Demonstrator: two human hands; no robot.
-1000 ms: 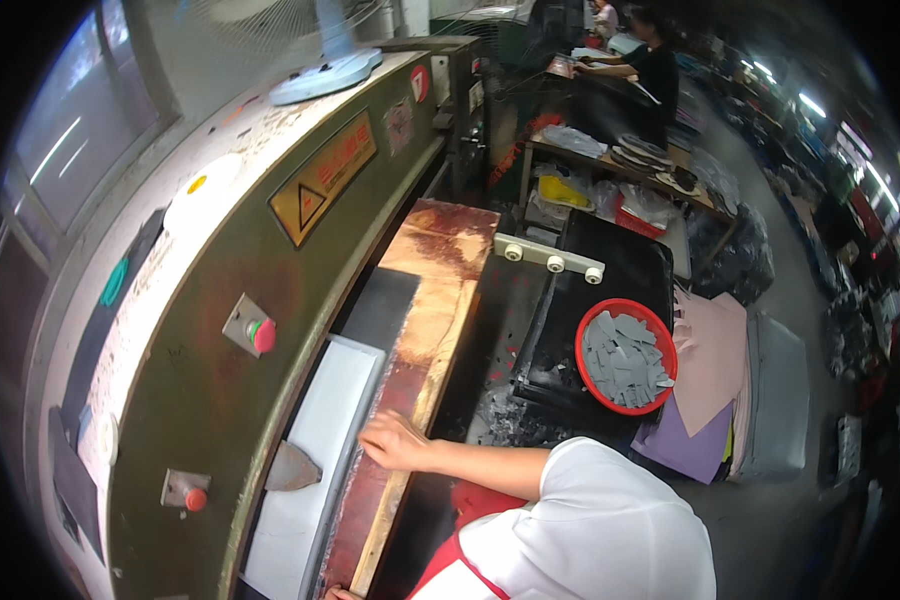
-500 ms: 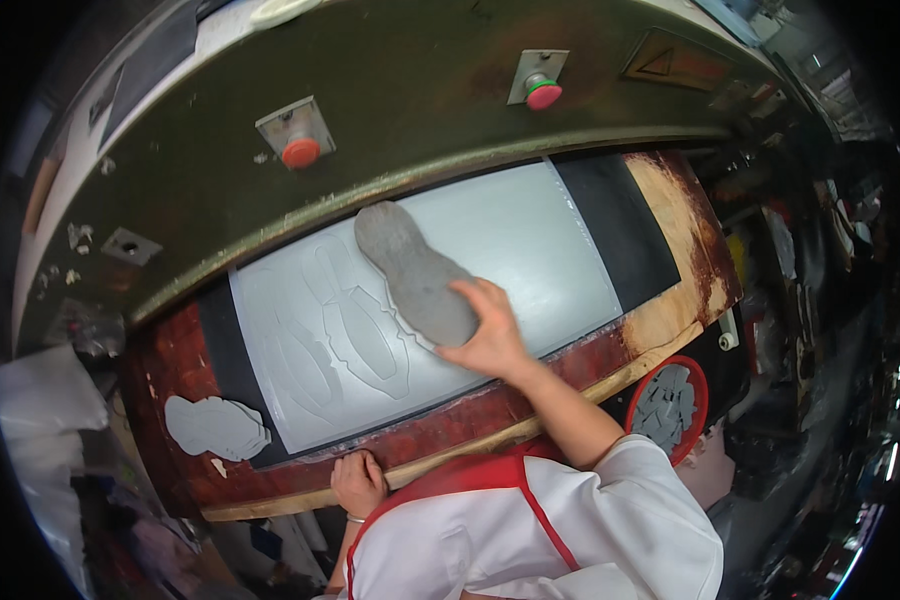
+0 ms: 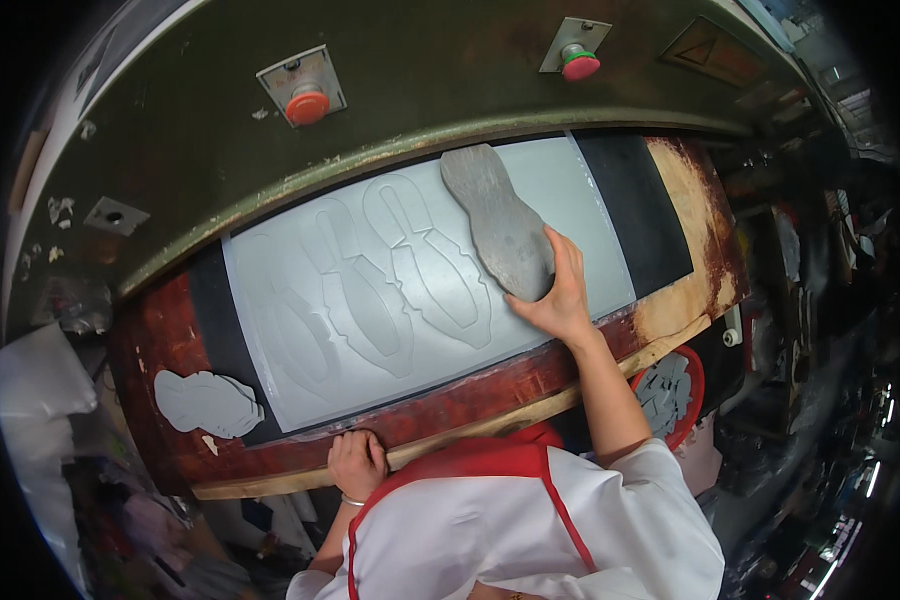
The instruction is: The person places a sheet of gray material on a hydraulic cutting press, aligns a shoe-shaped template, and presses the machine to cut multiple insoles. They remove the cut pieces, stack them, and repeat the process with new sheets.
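My right hand [image 3: 560,297] is closed around the near end of a grey, sole-shaped cutting die [image 3: 497,215], thumb on one side and fingers on the other. The die lies on a light grey sheet [image 3: 560,180], right of several sole-shaped cut outlines [image 3: 435,270] with inner cut lines. Curled into a loose fist, my left hand [image 3: 357,462] rests at the front edge of the worktable [image 3: 440,425], with nothing visible in it. Off to the left sits a stack of cut grey sole pieces [image 3: 208,402].
Behind the sheet rises a green machine beam [image 3: 440,80] with a red push button [image 3: 307,107] and a pinkish-red button [image 3: 580,66] with a green collar. Black mats [image 3: 635,205] show beside the sheet. A red bucket [image 3: 697,385] of grey scraps stands at the right.
My right hand has moved the die to the right and farther back, uncovering another cut outline in the sheet. My left hand stays at the table edge. The view has shifted slightly.
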